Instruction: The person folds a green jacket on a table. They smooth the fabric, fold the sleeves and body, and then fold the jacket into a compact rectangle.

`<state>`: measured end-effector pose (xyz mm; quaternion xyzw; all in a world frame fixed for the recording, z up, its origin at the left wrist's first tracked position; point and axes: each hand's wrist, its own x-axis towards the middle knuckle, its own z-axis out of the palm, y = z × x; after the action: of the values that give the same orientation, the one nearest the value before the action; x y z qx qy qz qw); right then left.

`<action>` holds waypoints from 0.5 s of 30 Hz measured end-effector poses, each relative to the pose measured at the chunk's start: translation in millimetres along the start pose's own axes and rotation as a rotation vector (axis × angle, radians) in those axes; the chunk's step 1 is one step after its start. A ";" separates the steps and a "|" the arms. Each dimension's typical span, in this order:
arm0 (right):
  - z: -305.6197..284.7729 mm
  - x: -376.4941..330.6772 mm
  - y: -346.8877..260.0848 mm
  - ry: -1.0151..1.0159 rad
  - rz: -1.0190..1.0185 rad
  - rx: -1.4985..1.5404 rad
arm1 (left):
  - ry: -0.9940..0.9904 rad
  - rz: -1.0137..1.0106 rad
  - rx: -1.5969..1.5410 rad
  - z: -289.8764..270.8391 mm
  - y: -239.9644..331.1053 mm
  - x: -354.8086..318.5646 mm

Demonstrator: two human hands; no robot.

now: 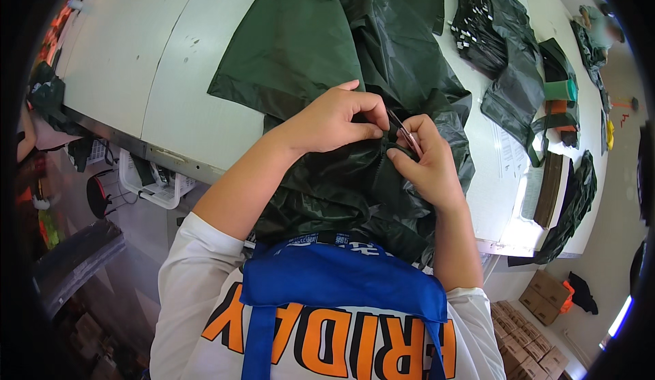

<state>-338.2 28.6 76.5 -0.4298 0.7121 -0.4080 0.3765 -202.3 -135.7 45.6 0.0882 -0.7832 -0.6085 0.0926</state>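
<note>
Frame centre: left hand [334, 121] and right hand [423, 158] both pinch dark green glossy fabric garment [321, 32], apparently at zipper, on white table [123, 59].

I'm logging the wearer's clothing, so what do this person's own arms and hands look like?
Both forearms are bare. The left hand and right hand wear no gloves. White short sleeves cover the upper arms, under a blue apron.

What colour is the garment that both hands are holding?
Dark green garment, seen best in the head view.
</note>
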 end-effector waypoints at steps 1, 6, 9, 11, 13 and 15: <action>-0.2 0.5 -1.0 -0.015 -0.010 -0.008 | -0.014 0.007 -0.003 -0.1 0.8 -1.5; 0.0 1.8 1.5 -0.073 -0.010 0.122 | -0.062 0.030 0.044 -1.7 7.0 -5.9; 4.0 1.9 3.6 -0.042 -0.007 0.236 | -0.088 0.030 0.086 -4.6 15.5 -7.8; 5.7 -1.5 5.3 0.010 -0.006 0.240 | -0.063 0.028 0.081 -3.2 18.2 -10.6; 14.1 -7.4 4.4 0.088 -0.032 0.269 | -0.016 0.029 0.048 2.1 18.8 -15.9; 16.6 -9.2 2.4 0.112 -0.051 0.255 | -0.013 0.009 0.021 1.8 19.6 -19.8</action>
<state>-321.0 33.5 69.7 -0.3730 0.6632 -0.5279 0.3774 -184.1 -124.2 63.5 0.0820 -0.7905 -0.6004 0.0894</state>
